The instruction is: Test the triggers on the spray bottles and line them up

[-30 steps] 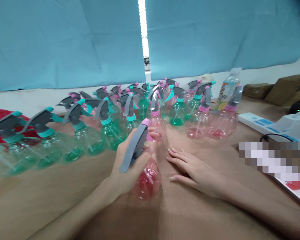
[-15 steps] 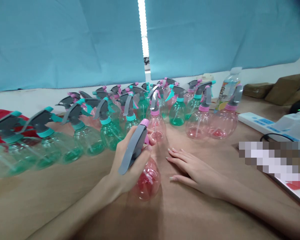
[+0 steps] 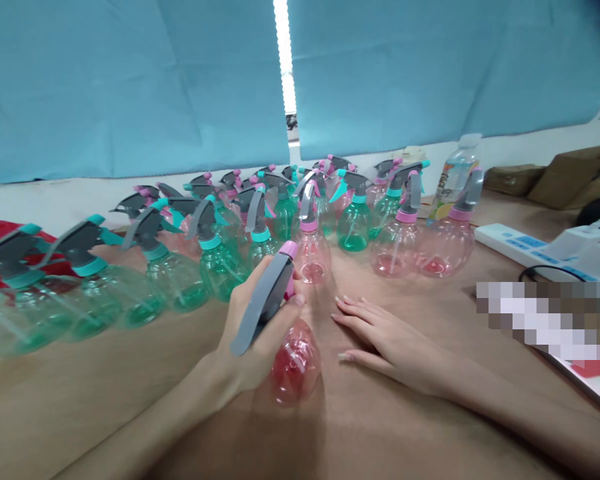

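Note:
My left hand [image 3: 253, 327] is wrapped round the neck of a pink spray bottle [image 3: 296, 363] with a grey trigger head [image 3: 265, 300]. The bottle leans toward me, its round body resting on the brown table [image 3: 105, 387]. My right hand [image 3: 385, 337] lies flat on the table just right of the bottle, fingers stretched out and holding nothing.
Several green and pink spray bottles [image 3: 220, 263] stand in rows across the back and left of the table. A clear drink bottle [image 3: 453, 177] stands at the back right. A white power strip [image 3: 530, 250] and a black cable lie at the right. Blue curtains hang behind.
The pink bottle in my left hand has tipped slightly further toward me, its trigger head moving a little left. My right hand has stayed put.

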`<state>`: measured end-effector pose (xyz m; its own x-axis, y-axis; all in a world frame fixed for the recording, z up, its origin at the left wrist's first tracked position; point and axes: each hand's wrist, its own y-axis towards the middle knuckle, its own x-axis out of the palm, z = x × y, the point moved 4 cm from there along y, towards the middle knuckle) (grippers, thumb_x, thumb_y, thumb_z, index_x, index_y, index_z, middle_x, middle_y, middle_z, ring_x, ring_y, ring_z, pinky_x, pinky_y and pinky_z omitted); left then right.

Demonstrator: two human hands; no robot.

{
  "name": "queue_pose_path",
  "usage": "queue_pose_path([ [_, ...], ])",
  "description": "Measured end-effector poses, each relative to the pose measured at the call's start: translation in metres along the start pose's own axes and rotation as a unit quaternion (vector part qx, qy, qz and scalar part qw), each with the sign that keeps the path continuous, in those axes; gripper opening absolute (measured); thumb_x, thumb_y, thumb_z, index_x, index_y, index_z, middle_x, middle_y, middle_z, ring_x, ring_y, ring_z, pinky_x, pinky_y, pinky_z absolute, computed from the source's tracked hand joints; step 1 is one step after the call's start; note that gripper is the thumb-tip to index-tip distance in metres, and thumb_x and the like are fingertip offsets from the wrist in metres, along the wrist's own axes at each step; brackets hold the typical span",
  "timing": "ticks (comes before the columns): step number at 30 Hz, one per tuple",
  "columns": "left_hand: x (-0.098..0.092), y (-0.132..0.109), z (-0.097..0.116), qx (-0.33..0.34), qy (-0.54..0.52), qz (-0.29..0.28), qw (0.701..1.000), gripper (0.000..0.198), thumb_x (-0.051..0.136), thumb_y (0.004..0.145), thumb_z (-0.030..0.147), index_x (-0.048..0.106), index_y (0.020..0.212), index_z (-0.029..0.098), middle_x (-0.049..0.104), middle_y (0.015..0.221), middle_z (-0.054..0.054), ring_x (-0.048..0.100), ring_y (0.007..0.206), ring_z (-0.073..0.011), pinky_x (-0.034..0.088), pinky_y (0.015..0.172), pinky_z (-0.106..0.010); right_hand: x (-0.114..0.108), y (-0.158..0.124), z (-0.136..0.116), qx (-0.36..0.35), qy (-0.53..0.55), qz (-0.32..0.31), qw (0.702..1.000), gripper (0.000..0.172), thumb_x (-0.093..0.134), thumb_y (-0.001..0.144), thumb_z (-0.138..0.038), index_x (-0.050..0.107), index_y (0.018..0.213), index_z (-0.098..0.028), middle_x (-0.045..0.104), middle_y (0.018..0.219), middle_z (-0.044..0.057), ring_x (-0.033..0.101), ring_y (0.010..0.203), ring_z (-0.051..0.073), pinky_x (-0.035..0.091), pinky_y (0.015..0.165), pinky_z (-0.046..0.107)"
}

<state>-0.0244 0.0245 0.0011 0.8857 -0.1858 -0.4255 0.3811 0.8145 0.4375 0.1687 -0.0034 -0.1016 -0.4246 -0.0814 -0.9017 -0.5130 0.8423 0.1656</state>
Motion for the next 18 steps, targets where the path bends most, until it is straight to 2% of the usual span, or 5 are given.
queue_pose_path([
  [4,0.0021,0.0001,-0.0005,0.007,-0.011,-0.002,1.0,0.033,0.056,0.086,0.022,0.054,0.118,0.027,0.064,0.1,-0.002,0.062,0.082,-0.0186,0.051,0.073,-0.034,-0.0008,0.0003,-0.0008,0.002,-0.006,-0.003,1.0,0.07,0.042,0.095,-0.062,0.047,0.143,-0.011,0.046,0.148,0.017,0.036,0.14,0.032,0.03,0.115,0.053],
  [6,0.003,-0.0009,-0.0025,-0.002,0.0,0.0,1.0,0.039,0.055,0.088,0.021,0.051,0.126,0.029,0.065,0.107,-0.002,0.063,0.082,-0.018,0.052,0.075,-0.033,-0.0011,0.0002,-0.001,0.004,-0.005,0.0,1.0,0.07,0.043,0.095,-0.063,0.048,0.142,-0.012,0.046,0.148,0.017,0.036,0.14,0.032,0.031,0.115,0.052],
  [11,0.0037,-0.0034,-0.0045,-0.006,0.016,0.014,1.0,0.028,0.057,0.089,0.021,0.057,0.116,0.029,0.066,0.099,0.001,0.058,0.072,-0.0139,0.049,0.07,-0.029,-0.0009,0.0003,-0.0014,0.0,0.001,0.003,1.0,0.069,0.043,0.095,-0.061,0.048,0.142,-0.011,0.046,0.148,0.018,0.037,0.14,0.032,0.031,0.115,0.053],
  [18,0.0034,-0.0025,-0.0038,-0.003,0.01,0.021,1.0,0.033,0.058,0.088,0.022,0.056,0.121,0.026,0.068,0.103,-0.001,0.06,0.072,-0.0157,0.051,0.068,-0.03,-0.0003,0.0011,-0.0007,0.003,-0.007,-0.012,1.0,0.07,0.042,0.096,-0.06,0.047,0.143,-0.008,0.044,0.149,0.019,0.035,0.141,0.033,0.03,0.114,0.055],
])
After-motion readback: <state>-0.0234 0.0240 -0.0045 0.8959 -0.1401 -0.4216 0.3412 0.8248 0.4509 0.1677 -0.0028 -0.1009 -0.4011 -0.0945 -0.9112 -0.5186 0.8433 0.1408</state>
